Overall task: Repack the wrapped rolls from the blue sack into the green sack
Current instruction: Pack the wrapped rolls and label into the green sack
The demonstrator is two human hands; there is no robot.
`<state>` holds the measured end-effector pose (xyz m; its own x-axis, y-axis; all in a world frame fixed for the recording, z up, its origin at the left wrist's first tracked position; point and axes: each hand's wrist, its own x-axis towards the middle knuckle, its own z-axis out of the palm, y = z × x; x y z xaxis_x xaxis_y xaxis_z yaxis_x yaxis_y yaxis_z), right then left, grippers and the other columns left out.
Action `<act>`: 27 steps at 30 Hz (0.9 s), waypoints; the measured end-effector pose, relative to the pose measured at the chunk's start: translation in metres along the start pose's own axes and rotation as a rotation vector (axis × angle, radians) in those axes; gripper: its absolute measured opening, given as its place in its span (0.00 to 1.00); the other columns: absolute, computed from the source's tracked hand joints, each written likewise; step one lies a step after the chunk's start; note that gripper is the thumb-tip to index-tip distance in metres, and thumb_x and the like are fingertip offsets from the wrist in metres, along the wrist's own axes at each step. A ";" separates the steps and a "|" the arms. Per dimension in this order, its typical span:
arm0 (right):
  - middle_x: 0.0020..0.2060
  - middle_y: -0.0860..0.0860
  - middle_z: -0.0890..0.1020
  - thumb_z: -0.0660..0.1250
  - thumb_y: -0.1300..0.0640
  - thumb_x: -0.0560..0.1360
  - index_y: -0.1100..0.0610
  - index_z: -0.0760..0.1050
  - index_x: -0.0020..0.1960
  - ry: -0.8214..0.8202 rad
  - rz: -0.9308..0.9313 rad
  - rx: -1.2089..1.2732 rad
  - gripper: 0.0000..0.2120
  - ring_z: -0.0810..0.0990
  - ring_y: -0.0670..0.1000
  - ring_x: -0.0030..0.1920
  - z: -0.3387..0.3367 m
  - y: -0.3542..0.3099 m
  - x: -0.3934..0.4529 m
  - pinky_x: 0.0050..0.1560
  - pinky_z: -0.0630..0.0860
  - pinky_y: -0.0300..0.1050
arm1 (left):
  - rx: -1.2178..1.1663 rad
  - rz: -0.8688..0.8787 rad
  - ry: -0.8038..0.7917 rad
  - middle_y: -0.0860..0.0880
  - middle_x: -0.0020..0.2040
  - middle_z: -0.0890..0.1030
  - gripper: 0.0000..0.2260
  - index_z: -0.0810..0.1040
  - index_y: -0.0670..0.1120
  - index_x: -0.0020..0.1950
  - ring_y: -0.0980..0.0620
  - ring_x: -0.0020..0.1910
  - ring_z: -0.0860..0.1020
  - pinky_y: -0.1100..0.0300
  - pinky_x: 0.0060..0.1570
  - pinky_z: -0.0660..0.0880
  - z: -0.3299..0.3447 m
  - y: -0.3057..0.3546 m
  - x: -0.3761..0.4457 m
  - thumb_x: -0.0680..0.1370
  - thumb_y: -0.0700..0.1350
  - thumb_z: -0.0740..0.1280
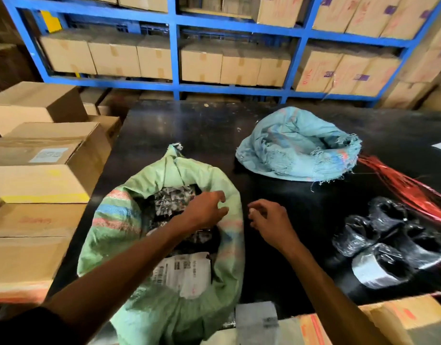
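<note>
The green sack (114,235) lies open on the black table (189,130), near its front left. Inside it are wrapped rolls (174,197) and a parcel with a white label (184,272). My left hand (204,211) hovers over the sack's right rim with loosely curled fingers and nothing in it. My right hand (269,220) hangs just right of the sack above the table, fingers also loosely curled; a small pale spot shows at its fingertips, too small to identify. The blue sack (296,148) sits slumped farther back on the right, and its contents are hidden.
Several rolls wrapped in black plastic (391,237) lie on the table's right side, with red strings (411,188) behind them. Stacked cardboard boxes (40,175) stand at the left, and a blue shelf with boxes (175,58) behind. A grey parcel (256,317) and a box (401,312) sit at the front edge.
</note>
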<state>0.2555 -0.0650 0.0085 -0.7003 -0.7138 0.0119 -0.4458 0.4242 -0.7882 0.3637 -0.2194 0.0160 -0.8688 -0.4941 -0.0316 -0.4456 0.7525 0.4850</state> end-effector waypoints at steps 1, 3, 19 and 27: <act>0.33 0.50 0.82 0.65 0.61 0.75 0.53 0.79 0.47 0.020 0.003 -0.010 0.06 0.82 0.49 0.32 -0.026 0.014 0.000 0.42 0.81 0.50 | -0.008 0.040 -0.024 0.43 0.52 0.81 0.13 0.75 0.44 0.58 0.43 0.52 0.79 0.53 0.50 0.74 0.008 0.023 0.008 0.76 0.49 0.66; 0.32 0.47 0.81 0.67 0.61 0.74 0.53 0.80 0.47 0.065 0.017 -0.051 0.06 0.81 0.49 0.33 -0.073 0.046 -0.006 0.43 0.79 0.48 | -0.012 0.122 -0.062 0.44 0.50 0.81 0.11 0.75 0.45 0.54 0.44 0.51 0.79 0.54 0.49 0.74 0.031 0.065 0.023 0.76 0.49 0.66; 0.48 0.58 0.82 0.71 0.54 0.64 0.56 0.80 0.48 -0.192 -0.042 -0.818 0.13 0.80 0.62 0.50 -0.215 0.241 -0.080 0.52 0.72 0.55 | 0.202 0.115 -0.264 0.39 0.66 0.69 0.28 0.57 0.47 0.74 0.40 0.65 0.68 0.48 0.60 0.71 0.221 0.249 0.072 0.77 0.49 0.64; 0.65 0.53 0.72 0.69 0.56 0.71 0.57 0.78 0.60 -0.044 -0.171 -0.267 0.17 0.69 0.56 0.66 -0.191 0.209 -0.055 0.71 0.56 0.49 | -0.158 -0.014 0.035 0.43 0.54 0.69 0.18 0.70 0.42 0.56 0.43 0.50 0.75 0.50 0.53 0.75 0.157 0.191 0.022 0.73 0.48 0.72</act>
<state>0.0940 0.1693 -0.0389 -0.5804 -0.8082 0.0993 -0.6899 0.4232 -0.5873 0.2253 -0.0182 -0.0293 -0.8536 -0.5209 -0.0103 -0.4156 0.6689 0.6163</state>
